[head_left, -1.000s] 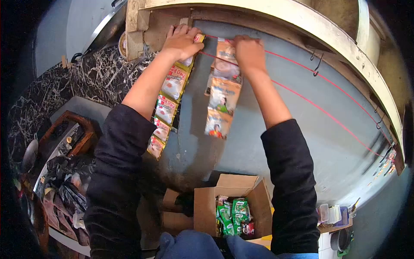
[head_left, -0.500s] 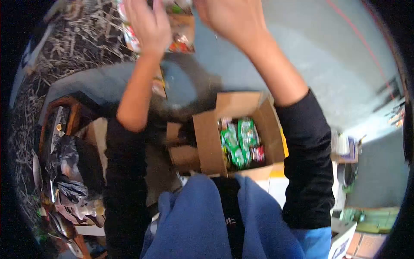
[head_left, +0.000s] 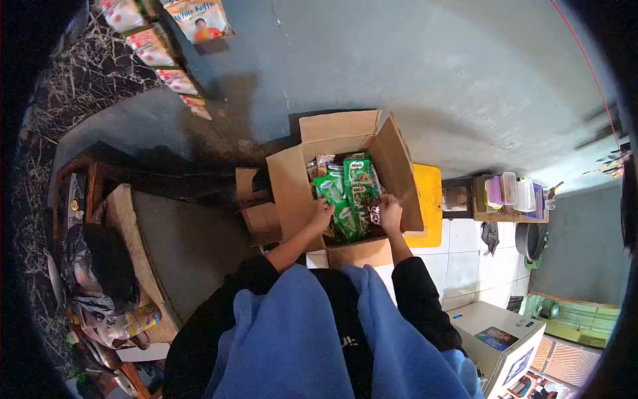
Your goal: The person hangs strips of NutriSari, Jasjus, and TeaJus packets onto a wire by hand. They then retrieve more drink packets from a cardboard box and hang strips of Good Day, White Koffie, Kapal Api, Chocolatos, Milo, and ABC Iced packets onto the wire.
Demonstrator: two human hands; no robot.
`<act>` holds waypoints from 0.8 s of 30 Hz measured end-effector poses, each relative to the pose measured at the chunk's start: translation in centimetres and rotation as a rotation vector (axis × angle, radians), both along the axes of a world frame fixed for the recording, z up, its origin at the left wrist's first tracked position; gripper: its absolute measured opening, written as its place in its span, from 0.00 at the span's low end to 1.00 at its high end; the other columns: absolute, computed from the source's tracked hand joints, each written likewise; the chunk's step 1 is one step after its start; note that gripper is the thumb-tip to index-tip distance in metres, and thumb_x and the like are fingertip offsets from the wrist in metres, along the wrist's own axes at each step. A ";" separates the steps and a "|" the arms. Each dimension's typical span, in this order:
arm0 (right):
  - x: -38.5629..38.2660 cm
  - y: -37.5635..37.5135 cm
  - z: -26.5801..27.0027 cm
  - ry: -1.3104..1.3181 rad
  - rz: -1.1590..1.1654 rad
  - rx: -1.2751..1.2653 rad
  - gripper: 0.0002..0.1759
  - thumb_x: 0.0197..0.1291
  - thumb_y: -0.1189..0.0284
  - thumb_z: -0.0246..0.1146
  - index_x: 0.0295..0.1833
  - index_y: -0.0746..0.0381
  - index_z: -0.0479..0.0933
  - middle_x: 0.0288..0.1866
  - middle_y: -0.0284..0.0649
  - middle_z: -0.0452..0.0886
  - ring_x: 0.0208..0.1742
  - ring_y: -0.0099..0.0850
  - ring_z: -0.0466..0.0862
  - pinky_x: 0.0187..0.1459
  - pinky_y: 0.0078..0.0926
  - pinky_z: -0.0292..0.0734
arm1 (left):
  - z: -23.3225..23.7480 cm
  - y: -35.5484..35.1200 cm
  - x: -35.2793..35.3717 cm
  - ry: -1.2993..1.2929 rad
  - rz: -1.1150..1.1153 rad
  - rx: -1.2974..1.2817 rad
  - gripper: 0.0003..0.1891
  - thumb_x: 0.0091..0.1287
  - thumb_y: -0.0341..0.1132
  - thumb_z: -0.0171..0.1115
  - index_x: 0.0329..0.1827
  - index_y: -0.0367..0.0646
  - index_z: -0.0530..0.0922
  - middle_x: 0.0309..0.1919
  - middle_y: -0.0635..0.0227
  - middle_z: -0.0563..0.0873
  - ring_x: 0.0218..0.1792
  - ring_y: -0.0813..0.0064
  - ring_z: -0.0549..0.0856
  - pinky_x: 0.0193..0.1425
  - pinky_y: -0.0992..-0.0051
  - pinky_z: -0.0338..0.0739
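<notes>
An open cardboard box (head_left: 286,189) in front of me holds green Milo sachet packs (head_left: 359,174) and some darker packets. My left hand (head_left: 323,214) is inside the box's near left side, its fingers closed at the edge of a green sachet pack (head_left: 329,188). At the right side of the box, my right hand (head_left: 391,214) has curled fingers on a dark packet with white and pink marks (head_left: 375,214). The fingertips of both hands are partly hidden among the packets.
Sachet strips (head_left: 159,53) and a White Koffie pack (head_left: 198,21) hang at upper left. A yellow board (head_left: 428,206) stands right of the box. Plastic containers (head_left: 508,189) sit on a shelf farther right, above a white appliance (head_left: 482,322). A cushioned seat (head_left: 179,246) is left.
Both hands have come down from the hanging packs at the top into the cardboard box. My view has shifted, and the hanging strips now show clear of my hands.
</notes>
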State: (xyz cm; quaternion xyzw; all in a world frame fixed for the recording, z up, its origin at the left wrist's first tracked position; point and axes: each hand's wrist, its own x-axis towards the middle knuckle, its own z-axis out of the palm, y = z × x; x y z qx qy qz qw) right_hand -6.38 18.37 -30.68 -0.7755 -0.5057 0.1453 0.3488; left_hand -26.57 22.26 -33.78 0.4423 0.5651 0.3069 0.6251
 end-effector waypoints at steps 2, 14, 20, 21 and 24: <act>0.2 0.3 -0.2 0.043 0.019 0.008 0.07 0.49 0.78 0.53 0.35 0.64 0.74 0.30 0.48 0.77 0.33 0.41 0.78 0.36 0.33 0.73 | -1.1 0.4 0.6 0.015 0.007 -0.059 0.21 0.58 0.34 0.55 0.53 0.33 0.63 0.39 0.59 0.76 0.41 0.65 0.75 0.45 0.66 0.69; -1.7 7.1 -6.6 0.179 -0.074 -0.381 0.29 0.45 0.61 0.61 0.51 0.68 0.70 0.50 0.55 0.71 0.48 0.47 0.75 0.49 0.35 0.69 | -4.2 1.3 1.4 0.266 -0.113 -0.246 0.19 0.56 0.36 0.56 0.48 0.35 0.68 0.35 0.59 0.77 0.35 0.64 0.76 0.40 0.71 0.69; -2.4 7.2 -6.9 0.231 -0.002 -0.486 0.25 0.41 0.58 0.65 0.40 0.68 0.75 0.32 0.47 0.79 0.35 0.42 0.79 0.38 0.36 0.72 | -1.8 3.4 3.6 0.464 0.168 -0.400 0.24 0.53 0.38 0.59 0.52 0.37 0.67 0.43 0.59 0.75 0.45 0.64 0.73 0.46 0.67 0.68; -2.1 7.3 -6.7 0.230 0.004 -0.484 0.25 0.41 0.58 0.65 0.40 0.68 0.75 0.32 0.47 0.79 0.35 0.42 0.79 0.38 0.36 0.72 | -3.1 3.6 3.3 0.573 0.144 -0.407 0.28 0.53 0.39 0.60 0.56 0.38 0.65 0.50 0.59 0.72 0.54 0.64 0.69 0.51 0.65 0.66; -0.9 7.0 -6.5 0.653 -0.014 -0.396 0.21 0.42 0.57 0.66 0.34 0.64 0.77 0.29 0.42 0.78 0.30 0.33 0.77 0.33 0.35 0.72 | 0.2 3.8 3.0 0.144 0.167 -0.562 0.26 0.52 0.37 0.60 0.55 0.38 0.66 0.51 0.60 0.71 0.55 0.65 0.68 0.52 0.65 0.66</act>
